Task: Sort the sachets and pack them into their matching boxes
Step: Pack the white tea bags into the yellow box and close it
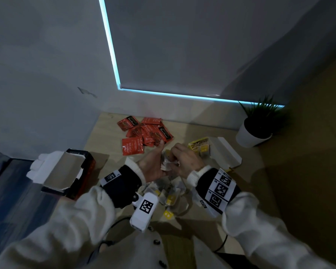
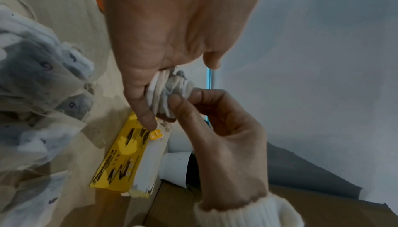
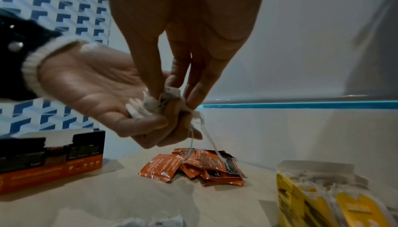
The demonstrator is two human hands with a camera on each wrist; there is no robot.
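My left hand (image 1: pixel 158 159) holds a small bunch of white tea bags (image 1: pixel 166 163) above the table, fingers curled round it. My right hand (image 1: pixel 175 157) pinches the top of the same bunch (image 3: pixel 167 100), and the strings hang down from it. A loose pile of tea bags (image 1: pixel 168 190) with yellow tags lies under my wrists. The open yellow box (image 1: pixel 199 146) with tea bags in it stands just right of my hands. Several red sachets (image 1: pixel 144 133) lie in a heap at the back. At the left stands the open red and black box (image 1: pixel 74 171).
A white pot with a green plant (image 1: pixel 254 133) stands at the back right beside the yellow box's raised lid (image 1: pixel 226 153). The wall and a window blind close off the back of the wooden table (image 1: pixel 101 133). A blue patterned surface (image 1: pixel 0 167) lies at the far left.
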